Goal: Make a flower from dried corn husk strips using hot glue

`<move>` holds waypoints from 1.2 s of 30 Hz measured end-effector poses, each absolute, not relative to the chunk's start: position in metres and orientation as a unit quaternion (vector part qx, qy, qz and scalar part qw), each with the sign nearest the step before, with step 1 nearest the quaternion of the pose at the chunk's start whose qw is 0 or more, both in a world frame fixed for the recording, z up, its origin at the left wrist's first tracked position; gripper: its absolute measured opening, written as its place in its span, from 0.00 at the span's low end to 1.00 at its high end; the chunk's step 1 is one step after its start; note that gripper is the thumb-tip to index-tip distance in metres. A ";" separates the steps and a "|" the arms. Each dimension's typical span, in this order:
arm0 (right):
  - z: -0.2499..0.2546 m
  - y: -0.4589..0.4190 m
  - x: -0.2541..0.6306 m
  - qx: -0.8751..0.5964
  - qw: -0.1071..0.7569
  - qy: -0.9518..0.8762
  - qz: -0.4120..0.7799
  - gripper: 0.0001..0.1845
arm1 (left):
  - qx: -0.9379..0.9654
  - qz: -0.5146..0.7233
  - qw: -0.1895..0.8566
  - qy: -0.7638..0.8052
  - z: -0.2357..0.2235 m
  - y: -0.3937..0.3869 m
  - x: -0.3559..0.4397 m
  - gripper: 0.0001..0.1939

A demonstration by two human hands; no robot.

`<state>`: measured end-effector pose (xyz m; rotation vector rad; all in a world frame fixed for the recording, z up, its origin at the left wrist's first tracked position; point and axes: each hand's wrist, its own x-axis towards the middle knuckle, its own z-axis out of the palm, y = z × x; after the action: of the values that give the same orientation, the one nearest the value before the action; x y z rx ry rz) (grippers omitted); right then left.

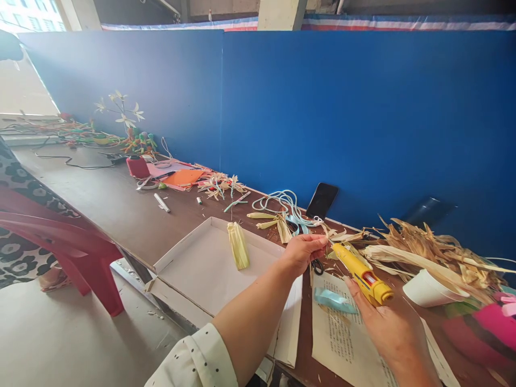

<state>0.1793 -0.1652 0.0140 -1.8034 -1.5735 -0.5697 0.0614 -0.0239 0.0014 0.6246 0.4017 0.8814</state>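
My right hand [389, 328] is wrapped round a yellow glue gun [357, 271], whose nozzle points up and left. My left hand [305, 252] is closed in a pinch right at the nozzle tip; what lies between its fingers is too small to make out. Below the left forearm is a shallow white box lid [191, 269] with a pale yellow-green corn husk piece [238, 246] in it. A printed sheet [342, 338] lies under my right hand, with a light blue ribbon [334, 300] on it. Black scissor handles [317, 266] show beside the left hand.
A heap of dry corn husks [431, 252] and a white cup [433, 287] are at the right. Behind my hands lie a phone [322, 200] and a pale blue cord [278, 200]. Orange paper [181, 178] and a red chair [80, 242] are leftward. A blue partition [322, 107] borders the table.
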 end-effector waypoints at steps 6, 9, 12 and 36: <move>0.016 -0.165 0.180 -0.703 0.340 -0.590 -0.205 0.19 | 0.301 0.416 0.834 0.201 0.002 -0.024 0.062 0.17; 0.017 -0.166 0.179 -0.697 0.342 -0.598 -0.198 0.18 | 0.301 0.418 0.834 0.198 0.001 -0.024 0.063 0.18; 0.018 -0.167 0.177 -0.700 0.338 -0.596 -0.201 0.17 | 0.298 0.420 0.834 0.198 0.001 -0.024 0.064 0.18; 0.015 -0.175 0.184 -0.704 0.337 -0.573 -0.251 0.22 | 0.312 0.419 0.831 0.192 0.001 -0.023 0.063 0.22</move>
<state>0.1839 -0.1749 0.0149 -1.8344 -1.4923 -0.6553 0.0625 -0.0229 0.0009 0.6626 0.4066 0.8885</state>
